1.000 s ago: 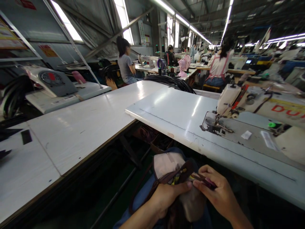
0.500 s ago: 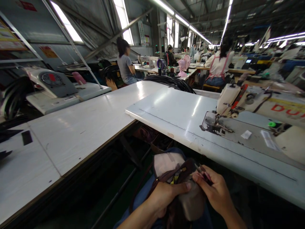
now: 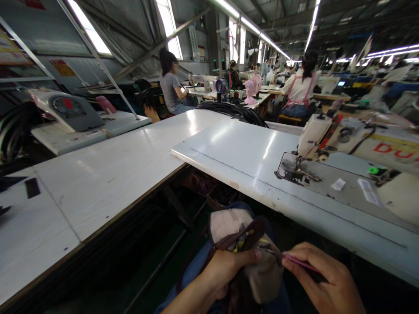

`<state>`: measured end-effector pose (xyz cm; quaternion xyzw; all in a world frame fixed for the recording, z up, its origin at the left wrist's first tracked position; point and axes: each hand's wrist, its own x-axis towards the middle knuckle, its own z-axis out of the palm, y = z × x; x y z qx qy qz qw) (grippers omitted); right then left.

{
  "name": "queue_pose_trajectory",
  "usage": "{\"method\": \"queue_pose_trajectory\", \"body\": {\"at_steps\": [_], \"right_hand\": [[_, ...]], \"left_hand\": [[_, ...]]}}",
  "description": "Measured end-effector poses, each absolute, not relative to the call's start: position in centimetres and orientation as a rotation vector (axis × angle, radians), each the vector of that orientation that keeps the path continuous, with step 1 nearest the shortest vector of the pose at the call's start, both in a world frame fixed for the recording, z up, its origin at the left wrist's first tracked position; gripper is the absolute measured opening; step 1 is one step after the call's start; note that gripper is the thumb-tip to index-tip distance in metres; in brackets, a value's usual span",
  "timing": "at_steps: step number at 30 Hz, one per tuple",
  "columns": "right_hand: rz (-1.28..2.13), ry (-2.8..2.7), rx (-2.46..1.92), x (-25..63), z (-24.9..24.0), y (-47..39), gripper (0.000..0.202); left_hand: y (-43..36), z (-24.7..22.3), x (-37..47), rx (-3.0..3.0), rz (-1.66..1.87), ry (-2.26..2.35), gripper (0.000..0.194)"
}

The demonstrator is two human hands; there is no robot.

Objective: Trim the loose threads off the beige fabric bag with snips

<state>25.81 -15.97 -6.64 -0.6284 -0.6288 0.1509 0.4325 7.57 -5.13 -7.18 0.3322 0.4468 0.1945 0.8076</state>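
While my left hand (image 3: 225,269) clamps the beige-and-brown zippered bag (image 3: 263,280) on my lap, thumb on top, my right hand (image 3: 319,271) pinches a thin pink tool (image 3: 301,262) at its edge. Box (image 3: 214,204) under table (image 3: 229,150): dark contents, unclear.

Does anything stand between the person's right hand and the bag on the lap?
Nothing visible blocks the way. The right hand holds a slim pink tool pointing towards the bag; the left hand grips the bag farther left.
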Motion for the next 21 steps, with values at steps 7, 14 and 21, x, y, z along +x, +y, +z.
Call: {"method": "queue_pose_trajectory", "body": {"at_steps": [7, 14, 21], "right_hand": [[0.446, -1.585, -1.597, 25.9, -6.2, -15.3, 0.005], [0.330, -1.706, -1.583, 25.6, -6.7, -15.6, 0.006], [0.904, -1.242, -1.573, 25.5, -8.5, -14.5, 0.023]], "left_hand": [[-5.2, -6.5, 7.6, 0.755, 0.408, 0.956, 0.046], [-5.5, -6.4, 7.7, 0.762, 0.401, 0.952, 0.040], [-5.1, -7.0, 7.7, 0.719, 0.379, 0.917, 0.040]]}}
